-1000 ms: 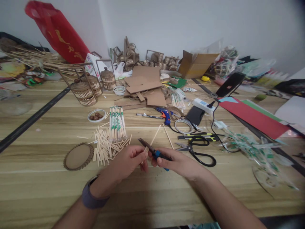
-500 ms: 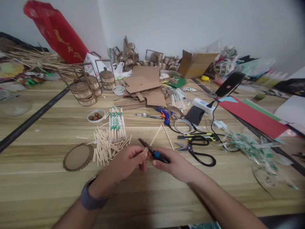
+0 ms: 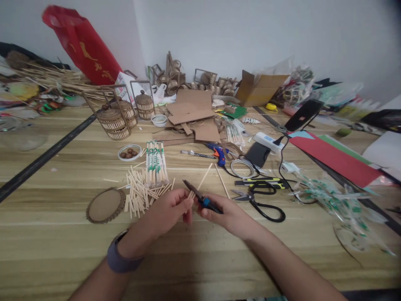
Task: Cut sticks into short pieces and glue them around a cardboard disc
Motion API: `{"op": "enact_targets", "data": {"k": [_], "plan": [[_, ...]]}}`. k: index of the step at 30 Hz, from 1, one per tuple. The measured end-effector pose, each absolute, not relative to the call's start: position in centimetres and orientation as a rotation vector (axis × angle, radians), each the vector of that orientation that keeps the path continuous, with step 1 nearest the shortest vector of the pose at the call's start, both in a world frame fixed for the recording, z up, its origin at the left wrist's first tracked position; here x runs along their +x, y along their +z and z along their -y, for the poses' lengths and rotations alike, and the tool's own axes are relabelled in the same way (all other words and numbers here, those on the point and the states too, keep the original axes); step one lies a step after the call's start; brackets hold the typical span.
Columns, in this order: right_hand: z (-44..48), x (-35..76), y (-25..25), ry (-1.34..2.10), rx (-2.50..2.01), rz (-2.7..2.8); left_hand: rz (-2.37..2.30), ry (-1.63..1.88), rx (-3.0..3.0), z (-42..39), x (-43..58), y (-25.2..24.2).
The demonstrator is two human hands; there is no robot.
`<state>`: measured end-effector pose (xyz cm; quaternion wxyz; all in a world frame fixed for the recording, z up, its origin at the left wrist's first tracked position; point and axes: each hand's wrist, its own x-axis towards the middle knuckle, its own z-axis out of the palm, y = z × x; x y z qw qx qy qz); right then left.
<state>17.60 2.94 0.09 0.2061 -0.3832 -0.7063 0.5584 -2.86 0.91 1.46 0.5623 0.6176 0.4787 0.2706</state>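
My left hand point(image 3: 176, 207) pinches a few short wooden sticks point(image 3: 191, 195) between thumb and fingers. In my right hand point(image 3: 225, 211) is a file point(image 3: 206, 203) with a dark flat blade and a black handle with a blue band. Its blade crosses the stick ends, touching or very close to them. Just beyond my hands, two longer sticks point(image 3: 221, 177) lie at an angle to each other. To the left is a loose pile of cut sticks point(image 3: 138, 194), beside a round cardboard disc point(image 3: 105, 205) with a ridged rim.
Black-handled scissors point(image 3: 266, 209), yellow cutters point(image 3: 269, 182) and a blue glue gun point(image 3: 220, 155) with its cord lie to the right. Wrapped chopsticks point(image 3: 156, 163) and a bowl point(image 3: 129, 153) of brown beads are at left. Cardboard point(image 3: 191, 104) and small lantern-like baskets point(image 3: 114, 123) stand farther back.
The view has shifted slightly, so the table items sit a little lower and farther right. Both hands keep nearly the same grip, with the file still across the sticks.
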Motion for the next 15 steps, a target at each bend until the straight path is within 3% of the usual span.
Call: {"op": "enact_targets", "data": {"k": [6,15], "plan": [[-2.8,18.0,1.4,1.731,-1.036,1.867,-1.186,0.600,1.512,-0.7,-2.8,1.5],[-2.7,17.8,1.3,1.712,-1.043,1.881,-1.221,0.572,1.536,-0.6,-2.6,1.4]]}}
